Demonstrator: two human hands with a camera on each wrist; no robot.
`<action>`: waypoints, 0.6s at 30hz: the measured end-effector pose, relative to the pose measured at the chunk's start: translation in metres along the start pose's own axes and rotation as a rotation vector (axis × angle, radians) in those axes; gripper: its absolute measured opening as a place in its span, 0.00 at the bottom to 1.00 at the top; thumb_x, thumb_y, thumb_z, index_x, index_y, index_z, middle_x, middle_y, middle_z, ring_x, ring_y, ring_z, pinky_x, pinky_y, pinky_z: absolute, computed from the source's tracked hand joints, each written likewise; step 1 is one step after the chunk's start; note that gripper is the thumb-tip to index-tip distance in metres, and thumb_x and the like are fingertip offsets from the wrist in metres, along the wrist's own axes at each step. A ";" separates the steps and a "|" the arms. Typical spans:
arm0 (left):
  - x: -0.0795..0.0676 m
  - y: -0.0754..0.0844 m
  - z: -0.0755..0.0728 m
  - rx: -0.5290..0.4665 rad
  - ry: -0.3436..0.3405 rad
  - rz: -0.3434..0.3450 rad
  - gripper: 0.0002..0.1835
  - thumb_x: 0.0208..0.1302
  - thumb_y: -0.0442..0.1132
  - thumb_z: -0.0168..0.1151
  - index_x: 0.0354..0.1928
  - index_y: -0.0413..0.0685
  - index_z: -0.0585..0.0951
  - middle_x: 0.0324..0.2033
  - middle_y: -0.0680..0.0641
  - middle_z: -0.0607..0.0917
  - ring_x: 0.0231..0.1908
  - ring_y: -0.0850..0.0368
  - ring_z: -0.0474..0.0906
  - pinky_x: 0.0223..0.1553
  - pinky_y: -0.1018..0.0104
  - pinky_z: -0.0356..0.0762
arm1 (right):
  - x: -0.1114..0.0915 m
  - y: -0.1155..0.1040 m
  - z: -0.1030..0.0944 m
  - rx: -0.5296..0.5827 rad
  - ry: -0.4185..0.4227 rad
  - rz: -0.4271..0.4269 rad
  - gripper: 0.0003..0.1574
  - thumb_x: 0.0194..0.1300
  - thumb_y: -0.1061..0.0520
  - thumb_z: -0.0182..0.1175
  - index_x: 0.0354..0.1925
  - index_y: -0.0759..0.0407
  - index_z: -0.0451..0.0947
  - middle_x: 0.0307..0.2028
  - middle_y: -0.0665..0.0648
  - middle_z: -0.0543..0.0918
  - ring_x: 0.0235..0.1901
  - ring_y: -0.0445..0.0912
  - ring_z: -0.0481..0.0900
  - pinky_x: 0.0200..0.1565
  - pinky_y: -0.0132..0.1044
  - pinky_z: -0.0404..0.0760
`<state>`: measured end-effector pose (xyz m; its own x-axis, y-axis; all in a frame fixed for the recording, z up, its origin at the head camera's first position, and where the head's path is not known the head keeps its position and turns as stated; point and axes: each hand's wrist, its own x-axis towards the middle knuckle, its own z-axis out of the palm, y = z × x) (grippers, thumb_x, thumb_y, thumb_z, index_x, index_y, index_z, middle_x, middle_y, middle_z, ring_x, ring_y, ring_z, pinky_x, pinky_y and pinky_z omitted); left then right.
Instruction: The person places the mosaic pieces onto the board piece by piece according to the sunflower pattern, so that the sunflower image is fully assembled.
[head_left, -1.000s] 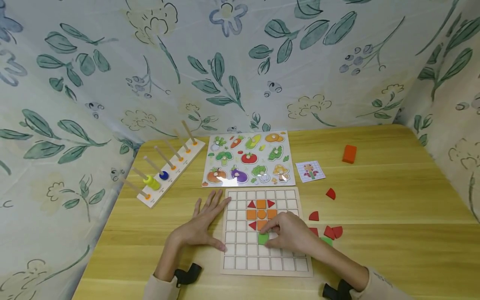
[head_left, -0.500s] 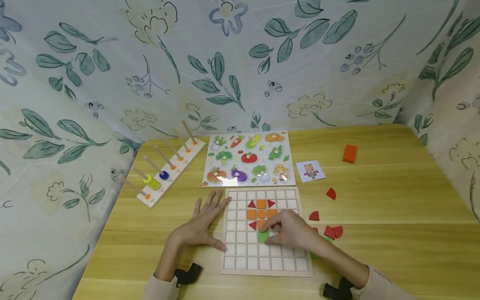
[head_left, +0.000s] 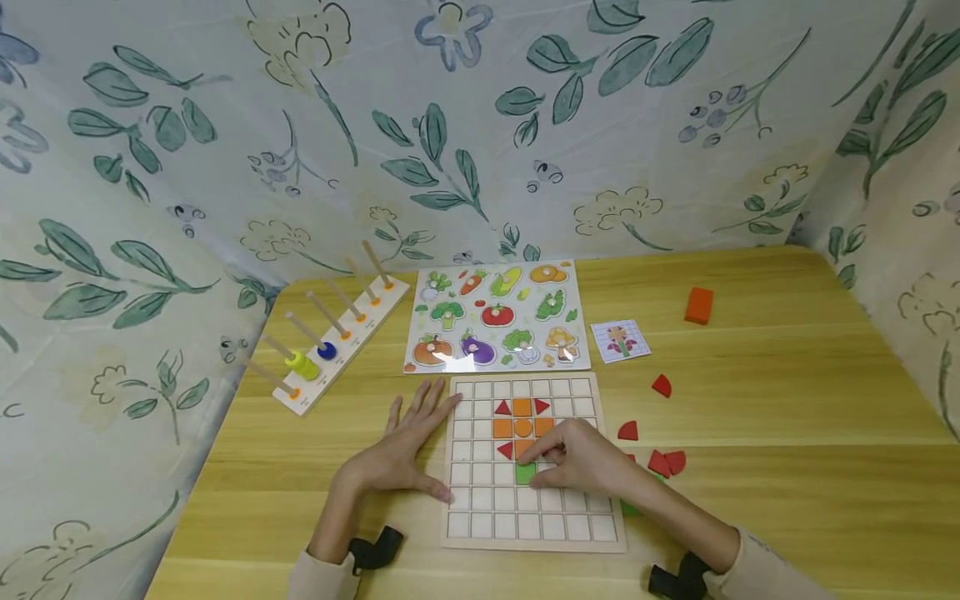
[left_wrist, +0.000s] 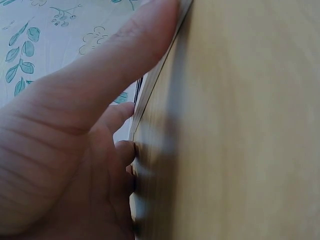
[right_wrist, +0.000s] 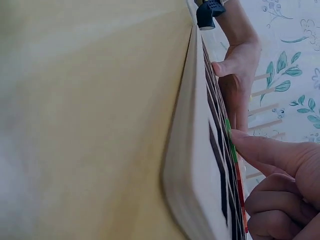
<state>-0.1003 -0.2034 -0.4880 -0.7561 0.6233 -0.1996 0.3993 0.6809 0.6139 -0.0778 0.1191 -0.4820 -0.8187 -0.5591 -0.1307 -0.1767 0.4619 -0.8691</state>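
Observation:
A wooden grid board [head_left: 483, 527] lies on the table. My right hand [head_left: 588, 462] is over it, index finger and thumb pinching a green square tile [head_left: 525, 474] at one cell, directly below an orange square. The right wrist view shows the thumb against the green tile [right_wrist: 231, 142] at the board's surface. My left hand [head_left: 397, 454] rests at the board's left edge, fingers spread, thumb [left_wrist: 120, 60] touching the side. Orange squares [head_left: 522, 407] surround an orange circle [head_left: 522, 427] on the board, with red triangles [head_left: 542, 407] at the corners; the right hand hides part of this.
Red quarter-circle pieces [head_left: 627, 431] lie right of the board, green ones partly under the right forearm. Behind stand a vegetable puzzle [head_left: 486, 335] and a pattern card [head_left: 621, 342]. A peg rack [head_left: 330, 371] is at left, an orange block [head_left: 699, 307] at right.
The green tile has shifted slightly and lies more squarely in its cell. My right forearm has moved a little, and a green piece now shows beside the board. The left hand stays still.

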 end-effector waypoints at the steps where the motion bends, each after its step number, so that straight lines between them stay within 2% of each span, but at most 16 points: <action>1: 0.000 0.000 0.000 0.000 0.001 0.001 0.73 0.45 0.61 0.83 0.85 0.55 0.43 0.83 0.42 0.29 0.82 0.38 0.19 0.75 0.28 0.16 | 0.000 0.000 -0.001 0.010 -0.009 0.004 0.13 0.54 0.59 0.79 0.40 0.53 0.93 0.14 0.45 0.61 0.18 0.34 0.57 0.25 0.25 0.57; 6: 0.000 0.000 -0.001 0.001 -0.002 0.002 0.73 0.45 0.61 0.83 0.85 0.55 0.43 0.83 0.43 0.29 0.82 0.38 0.19 0.75 0.28 0.15 | -0.006 -0.004 -0.021 0.032 -0.018 0.054 0.13 0.58 0.56 0.78 0.44 0.52 0.92 0.14 0.45 0.60 0.17 0.36 0.58 0.23 0.26 0.56; 10: 0.000 0.000 -0.001 0.007 -0.003 0.000 0.73 0.45 0.61 0.83 0.85 0.56 0.43 0.83 0.44 0.28 0.82 0.39 0.19 0.75 0.29 0.15 | -0.016 0.002 -0.058 -0.019 0.077 0.101 0.16 0.60 0.54 0.76 0.47 0.54 0.91 0.15 0.46 0.59 0.17 0.38 0.57 0.22 0.28 0.56; 13: 0.000 0.000 -0.001 0.009 -0.002 -0.003 0.73 0.44 0.62 0.83 0.85 0.58 0.43 0.83 0.44 0.28 0.82 0.40 0.19 0.75 0.29 0.15 | -0.026 0.017 -0.090 -0.067 0.162 0.148 0.18 0.62 0.52 0.75 0.50 0.56 0.90 0.17 0.47 0.59 0.18 0.39 0.58 0.20 0.29 0.56; 18: -0.001 0.001 -0.001 0.003 -0.002 -0.004 0.73 0.44 0.62 0.83 0.85 0.58 0.42 0.83 0.45 0.28 0.82 0.41 0.19 0.75 0.29 0.15 | -0.044 0.056 -0.138 -0.100 0.264 0.271 0.26 0.64 0.46 0.74 0.54 0.58 0.87 0.19 0.48 0.60 0.20 0.42 0.60 0.21 0.34 0.58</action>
<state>-0.0998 -0.2036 -0.4869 -0.7569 0.6211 -0.2032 0.3978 0.6846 0.6108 -0.1271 0.2645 -0.4596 -0.9533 -0.2167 -0.2104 0.0236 0.6409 -0.7672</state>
